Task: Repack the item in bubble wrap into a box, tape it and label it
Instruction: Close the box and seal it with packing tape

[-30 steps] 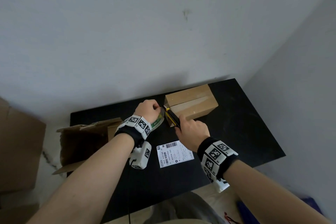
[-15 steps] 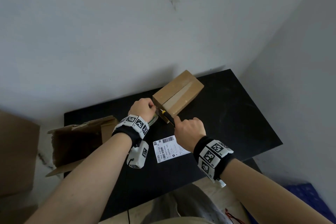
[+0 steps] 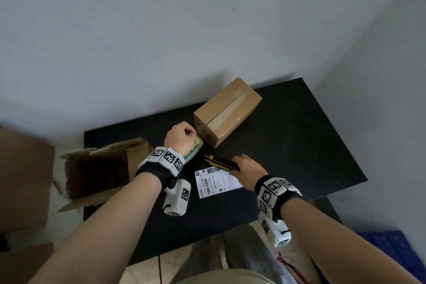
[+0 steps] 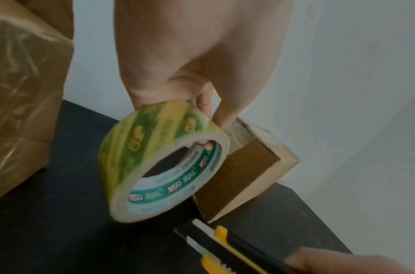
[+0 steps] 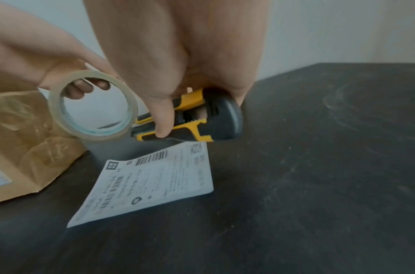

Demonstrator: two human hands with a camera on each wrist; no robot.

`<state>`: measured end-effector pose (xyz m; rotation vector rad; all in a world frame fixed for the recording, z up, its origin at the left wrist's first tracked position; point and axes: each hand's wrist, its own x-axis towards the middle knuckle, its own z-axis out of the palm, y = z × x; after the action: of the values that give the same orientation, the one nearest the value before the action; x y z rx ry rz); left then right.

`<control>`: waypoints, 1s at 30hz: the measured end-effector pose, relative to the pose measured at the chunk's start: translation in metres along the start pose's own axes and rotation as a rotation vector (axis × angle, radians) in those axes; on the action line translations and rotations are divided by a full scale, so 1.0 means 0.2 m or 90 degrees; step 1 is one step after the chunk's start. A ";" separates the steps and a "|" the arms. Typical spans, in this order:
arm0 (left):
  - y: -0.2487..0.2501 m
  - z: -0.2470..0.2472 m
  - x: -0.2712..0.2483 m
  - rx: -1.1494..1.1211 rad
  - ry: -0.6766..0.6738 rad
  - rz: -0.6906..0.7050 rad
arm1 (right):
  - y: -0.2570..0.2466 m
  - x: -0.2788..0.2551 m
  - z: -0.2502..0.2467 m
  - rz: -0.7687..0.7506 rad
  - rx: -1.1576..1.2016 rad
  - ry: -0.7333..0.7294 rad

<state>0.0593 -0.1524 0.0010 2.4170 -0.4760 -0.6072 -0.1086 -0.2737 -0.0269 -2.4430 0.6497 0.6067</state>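
Observation:
A small closed cardboard box (image 3: 227, 110) (image 4: 243, 176) with a tape strip along its top seam stands at the back of the black table (image 3: 299, 145). My left hand (image 3: 182, 137) (image 4: 196, 70) grips a roll of packing tape (image 3: 196, 148) (image 4: 164, 161) (image 5: 93, 105) just left of the box's near end, fingers through its core. My right hand (image 3: 247, 172) (image 5: 178, 61) holds a yellow and black utility knife (image 3: 221, 162) (image 4: 225, 248) (image 5: 190, 118), blade out, low over the table. A white shipping label (image 3: 217, 181) (image 5: 150, 178) lies flat under the knife.
An open, torn cardboard box (image 3: 101, 168) (image 5: 25, 140) lies on its side at the table's left edge. More cardboard (image 3: 23, 180) stands on the floor to the left. Walls close off the back and the right side. Bare black tabletop stretches to the right.
The knife has come away from the box's near end, back toward me and over the label. The left hand with the tape roll has drawn slightly back from the box.

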 end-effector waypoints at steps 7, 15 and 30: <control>-0.01 0.03 -0.01 -0.026 -0.007 -0.025 | 0.05 0.08 0.03 -0.004 0.037 0.031; 0.00 0.03 -0.01 -0.018 -0.002 -0.033 | 0.06 0.12 -0.01 -0.088 -0.041 0.118; -0.02 0.00 -0.03 0.061 -0.004 -0.027 | -0.22 0.30 -0.37 -0.297 -0.269 0.131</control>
<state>0.0547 -0.1473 0.0010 2.5226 -0.4680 -0.6238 -0.0171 -0.3042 0.0143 -2.9379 0.0018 0.3255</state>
